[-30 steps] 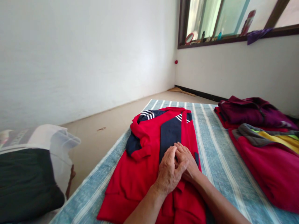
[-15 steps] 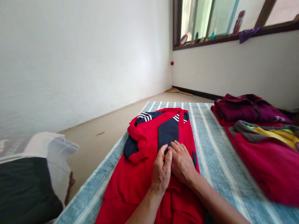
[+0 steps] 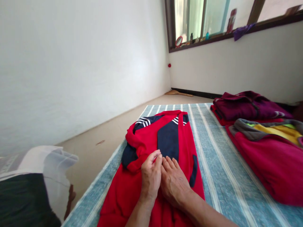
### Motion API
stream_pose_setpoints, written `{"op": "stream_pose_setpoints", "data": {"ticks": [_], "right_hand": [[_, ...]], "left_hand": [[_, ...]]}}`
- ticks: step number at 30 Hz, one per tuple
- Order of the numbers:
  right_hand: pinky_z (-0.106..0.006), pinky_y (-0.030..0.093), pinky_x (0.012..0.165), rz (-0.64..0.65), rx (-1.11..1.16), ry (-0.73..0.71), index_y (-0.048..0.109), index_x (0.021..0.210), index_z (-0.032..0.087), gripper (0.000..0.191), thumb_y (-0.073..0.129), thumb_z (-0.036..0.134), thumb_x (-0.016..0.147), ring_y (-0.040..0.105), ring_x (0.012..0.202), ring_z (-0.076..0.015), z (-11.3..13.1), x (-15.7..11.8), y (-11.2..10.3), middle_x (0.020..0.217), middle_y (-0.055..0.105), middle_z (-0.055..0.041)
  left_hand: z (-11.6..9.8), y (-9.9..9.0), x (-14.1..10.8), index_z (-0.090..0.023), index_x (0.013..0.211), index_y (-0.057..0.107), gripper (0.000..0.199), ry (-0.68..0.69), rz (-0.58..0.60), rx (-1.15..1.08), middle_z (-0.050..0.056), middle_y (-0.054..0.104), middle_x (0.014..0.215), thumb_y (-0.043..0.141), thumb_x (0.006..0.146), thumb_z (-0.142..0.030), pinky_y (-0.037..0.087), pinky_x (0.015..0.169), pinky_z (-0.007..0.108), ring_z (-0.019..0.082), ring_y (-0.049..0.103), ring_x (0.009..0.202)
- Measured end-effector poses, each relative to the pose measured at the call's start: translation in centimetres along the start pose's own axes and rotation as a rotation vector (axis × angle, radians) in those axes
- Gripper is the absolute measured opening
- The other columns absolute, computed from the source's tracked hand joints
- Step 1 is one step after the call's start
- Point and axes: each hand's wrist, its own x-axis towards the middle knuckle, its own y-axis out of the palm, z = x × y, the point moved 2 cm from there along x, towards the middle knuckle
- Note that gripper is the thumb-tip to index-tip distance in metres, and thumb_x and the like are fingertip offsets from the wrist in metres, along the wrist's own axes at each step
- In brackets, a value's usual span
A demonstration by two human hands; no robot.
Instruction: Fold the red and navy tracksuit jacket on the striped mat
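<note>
On the striped bed sheet lies a red track jacket [image 3: 146, 138] with navy panels and white stripes, its left part folded inward with the cuff bunched. My left hand [image 3: 151, 176] rests edge-down on the middle of the jacket, fingers stretched forward and thumb a little apart. Beside it, touching, my right hand [image 3: 175, 181] lies palm down and flat on the red cloth, just below the navy panel. The undersides of both hands are hidden. The lower part of the jacket is rumpled under my forearms.
To the right sit a folded maroon garment [image 3: 251, 105] and a folded crimson garment [image 3: 267, 160] with grey and yellow lining. At lower left, a whitish see-through bag [image 3: 56, 176] and dark cloth [image 3: 21, 198] stand beside the bed. Small items line the window sill [image 3: 201, 41].
Both hands have slid down the jacket toward me and slightly left, uncovering more of the navy panel. The view has also shifted a little.
</note>
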Motion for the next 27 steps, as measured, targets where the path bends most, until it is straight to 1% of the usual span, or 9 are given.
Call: {"op": "stream_pose_setpoints", "data": {"ticks": [3,5,8,12,14,16,19,22,27], "right_hand": [[-0.051,0.028,0.11,-0.02,0.023,0.023,0.044,0.136,0.011,0.047,0.032,0.031,0.096,0.037,0.132,-0.0322,0.2,0.1,-0.1,0.14,0.044,-0.018],[-0.051,0.027,0.11,-0.029,0.031,0.03,0.049,0.132,0.011,0.047,0.03,0.035,0.096,0.037,0.132,-0.0327,0.3,0.2,-0.1,0.139,0.045,-0.0185],[-0.052,0.027,0.11,-0.028,0.03,0.024,0.052,0.129,0.009,0.048,0.029,0.036,0.097,0.038,0.132,-0.0335,0.4,0.2,-0.2,0.137,0.047,-0.0198],[-0.052,0.028,0.109,-0.022,0.03,0.022,0.053,0.129,0.008,0.049,0.028,0.036,0.097,0.038,0.131,-0.0337,0.5,0.3,-0.4,0.137,0.047,-0.0204],[-0.052,0.028,0.109,-0.017,0.036,0.03,0.053,0.129,0.008,0.049,0.028,0.036,0.097,0.038,0.131,-0.0337,0.5,0.3,-0.4,0.137,0.047,-0.0202],[-0.052,0.029,0.108,-0.007,0.042,0.034,0.053,0.128,0.008,0.049,0.028,0.036,0.097,0.037,0.132,-0.0341,0.5,0.4,-0.5,0.137,0.046,-0.0208],[-0.052,0.029,0.108,-0.001,0.044,0.031,0.053,0.128,0.007,0.049,0.028,0.035,0.097,0.038,0.131,-0.0348,0.5,0.4,-0.4,0.137,0.046,-0.0218],[-0.052,0.029,0.108,-0.003,0.039,0.03,0.054,0.127,0.007,0.049,0.029,0.036,0.096,0.038,0.131,-0.035,0.4,0.4,-0.4,0.137,0.046,-0.0222],[-0.053,0.029,0.108,0.0,0.045,0.032,0.053,0.128,0.006,0.05,0.03,0.036,0.096,0.037,0.132,-0.0352,0.3,0.5,-0.3,0.137,0.045,-0.0224]], "left_hand": [[-1.1,-0.7,2.1,-0.017,0.089,0.069,0.022,0.147,0.05,0.223,0.008,0.072,0.094,0.054,0.08,-0.03,0.051,0.088,0.033,0.021,0.066,0.091],[-1.7,-0.4,4.1,-0.018,0.085,0.069,0.018,0.205,0.128,0.365,0.006,0.072,0.088,0.053,0.08,-0.025,0.051,0.083,0.031,0.019,0.066,0.085],[-1.8,1.3,7.3,-0.017,0.082,0.07,0.016,0.243,0.236,0.543,0.004,0.071,0.085,0.054,0.081,-0.018,0.049,0.078,0.026,0.015,0.065,0.08],[-0.6,4.4,10.4,-0.019,0.085,0.071,0.016,0.292,0.327,0.777,0.003,0.069,0.086,0.055,0.082,-0.017,0.045,0.075,0.022,0.014,0.063,0.081],[0.0,5.4,11.2,-0.02,0.085,0.071,0.017,0.303,0.363,0.867,0.003,0.069,0.087,0.054,0.084,-0.019,0.044,0.073,0.022,0.014,0.062,0.08],[0.4,6.0,11.5,-0.021,0.083,0.072,0.02,0.306,0.383,0.913,0.004,0.068,0.087,0.052,0.084,-0.02,0.043,0.071,0.023,0.015,0.062,0.079],[0.5,6.3,11.7,-0.022,0.079,0.072,0.022,0.313,0.415,0.962,0.004,0.068,0.086,0.051,0.084,-0.021,0.042,0.069,0.023,0.016,0.062,0.08],[0.4,6.4,11.9,-0.023,0.08,0.072,0.022,0.331,0.451,1.012,0.004,0.068,0.086,0.05,0.085,-0.022,0.043,0.069,0.024,0.017,0.062,0.081],[-0.2,6.9,12.2,-0.02,0.076,0.072,0.026,0.391,0.518,1.079,0.008,0.069,0.085,0.047,0.084,-0.019,0.045,0.073,0.028,0.021,0.064,0.085]]}}
